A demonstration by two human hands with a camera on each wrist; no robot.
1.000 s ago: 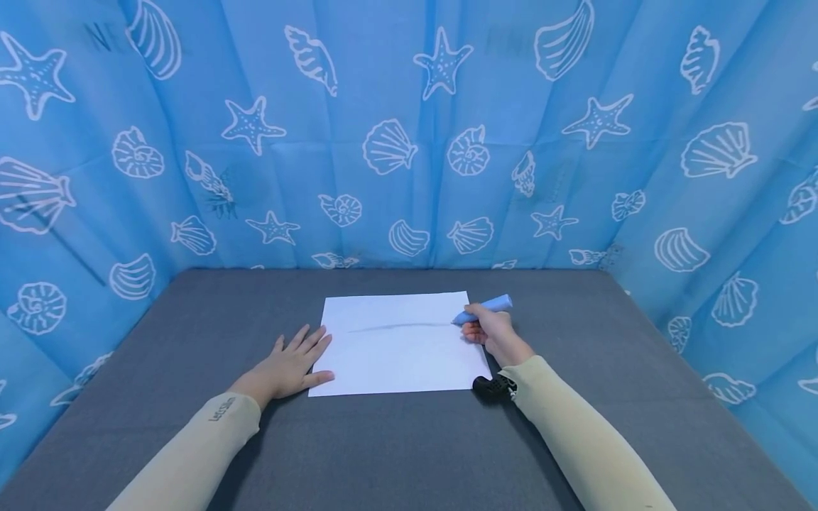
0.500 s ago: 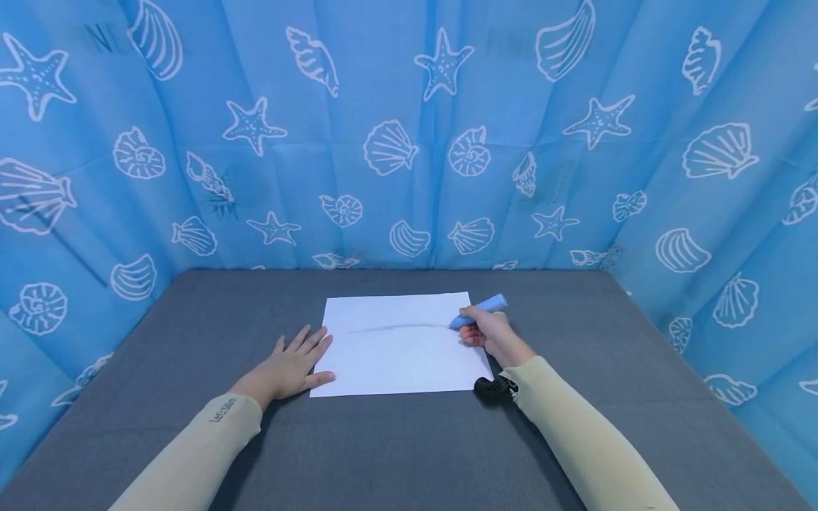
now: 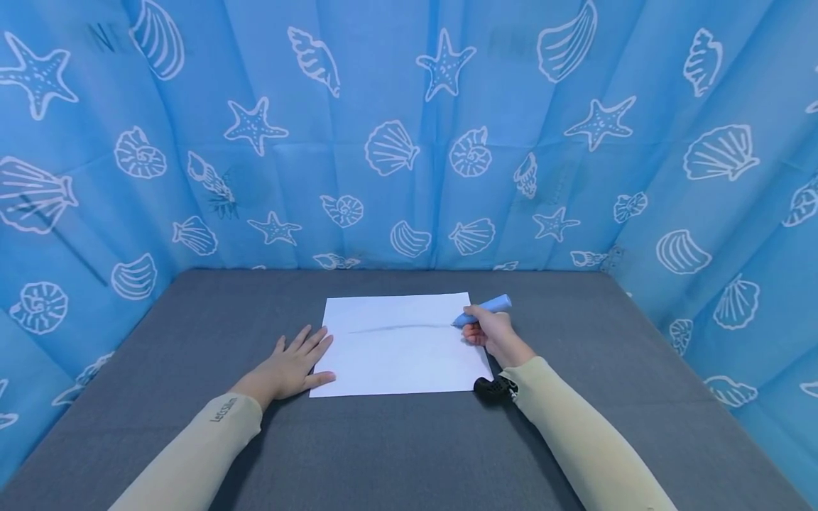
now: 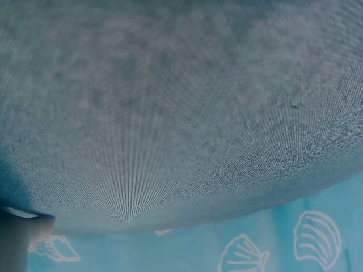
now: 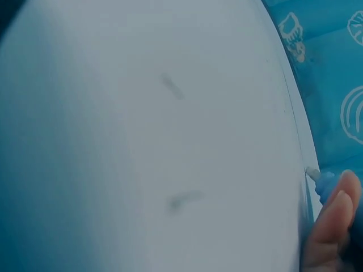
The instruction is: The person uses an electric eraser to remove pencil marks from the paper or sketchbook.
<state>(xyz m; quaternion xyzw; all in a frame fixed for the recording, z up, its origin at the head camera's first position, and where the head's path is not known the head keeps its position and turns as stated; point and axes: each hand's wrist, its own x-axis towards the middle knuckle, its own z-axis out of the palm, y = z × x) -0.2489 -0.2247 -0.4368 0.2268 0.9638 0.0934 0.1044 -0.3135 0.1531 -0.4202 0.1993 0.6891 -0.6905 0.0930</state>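
Showing a white sheet of paper [image 3: 399, 358] lying flat on the grey desk [image 3: 358, 454], crossed by a thin, faint line [image 3: 399, 327] fading toward the left. Gripping a blue marker [image 3: 496, 304] in curled fingers of the right hand [image 3: 498, 336], with the barrel slanting up beyond the sheet's right edge. Holding the tip [image 5: 313, 173] near the line's right end, leaving contact with the paper hard to judge. Resting the left hand [image 3: 290, 367], released and spread, across the sheet's left edge, covering part of it. Concealing part of a black object [image 3: 489, 389] of unclear kind beneath the right sleeve [image 3: 581, 433], at the sheet's near right corner. Cropping both sleeves below and the shell-patterned curtain [image 3: 422, 188] above. Blurring two dark marks [image 5: 172, 86] beyond recognition in the right wrist view.
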